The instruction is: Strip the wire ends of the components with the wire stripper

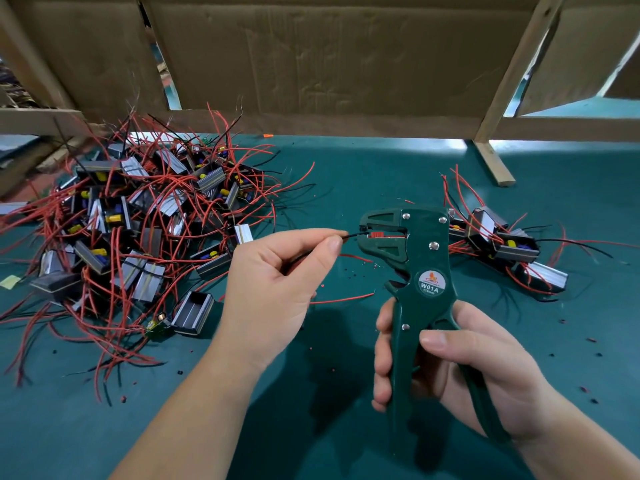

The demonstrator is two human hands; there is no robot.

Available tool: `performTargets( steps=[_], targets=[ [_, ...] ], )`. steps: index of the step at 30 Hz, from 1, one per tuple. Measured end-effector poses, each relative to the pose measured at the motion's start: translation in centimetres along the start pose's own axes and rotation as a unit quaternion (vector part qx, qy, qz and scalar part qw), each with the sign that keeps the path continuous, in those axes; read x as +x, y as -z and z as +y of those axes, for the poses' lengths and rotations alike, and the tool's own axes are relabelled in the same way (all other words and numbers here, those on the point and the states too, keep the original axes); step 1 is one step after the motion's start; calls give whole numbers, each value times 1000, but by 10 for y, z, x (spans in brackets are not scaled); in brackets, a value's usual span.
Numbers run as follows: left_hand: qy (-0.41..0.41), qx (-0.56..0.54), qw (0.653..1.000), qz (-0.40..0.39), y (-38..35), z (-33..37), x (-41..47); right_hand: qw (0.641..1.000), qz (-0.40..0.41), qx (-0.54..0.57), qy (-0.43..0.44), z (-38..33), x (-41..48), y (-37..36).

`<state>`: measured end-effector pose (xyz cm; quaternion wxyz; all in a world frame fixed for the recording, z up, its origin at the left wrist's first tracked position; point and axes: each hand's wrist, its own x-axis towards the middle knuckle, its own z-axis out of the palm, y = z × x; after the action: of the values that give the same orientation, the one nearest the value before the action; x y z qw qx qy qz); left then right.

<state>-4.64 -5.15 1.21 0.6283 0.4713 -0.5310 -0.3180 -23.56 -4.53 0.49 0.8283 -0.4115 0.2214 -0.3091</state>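
Now, left hand (pixel 273 282): raised over the bench (pixel 346 174), grip pinching a thin black wire (pixel 351 234) between thumb and forefinger, other fingers curled in.
black wire: running from the fingertips to the right, end set inside the mouth of the wire stripper (pixel 415 271), beside its red insert; other end hidden under the hand.
right hand (pixel 467 362): grip wrapped round both handles of the wire stripper, thumb across the front.
wire stripper: dark green, held upright, head at the top and turned left, mouth a little apart, round sticker marked "W01A".
big pile (pixel 138 220): left side of the bench, many small components tangled with red and black wires.
small pile (pixel 502 244): right side, just behind the stripper head, only a few components.
red wire (pixel 343 299): lying loose on the bench between the two hands.
scraps (pixel 332 369): tiny red and black bits scattered on the green bench.
cardboard wall (pixel 329 57): standing at the far edge, with a wooden post (pixel 512 81) to the right.
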Motion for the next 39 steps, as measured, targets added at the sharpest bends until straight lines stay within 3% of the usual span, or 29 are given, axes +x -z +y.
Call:
performTargets(
  steps=[15,20,26,31,35,39],
  targets=[
    [13,-5,1000,-6,1,2,-1,997,72,-9,-7,4,-2,-12],
    [114,6,993,-3,0,-4,1,982,183,-27,41,7,-1,-15],
    [153,-8,988,18,-4,-8,0,989,107,36,94,4,8,-9],
    [174,-70,981,42,-6,-8,1,997,52,62,19,11,9,-11],
    [247,-212,945,34,-13,-1,-1,999,-17,14,-39,18,7,-17],
    [294,-237,926,13,-12,4,-2,997,-13,-72,-29,18,3,-20]
  ],
)
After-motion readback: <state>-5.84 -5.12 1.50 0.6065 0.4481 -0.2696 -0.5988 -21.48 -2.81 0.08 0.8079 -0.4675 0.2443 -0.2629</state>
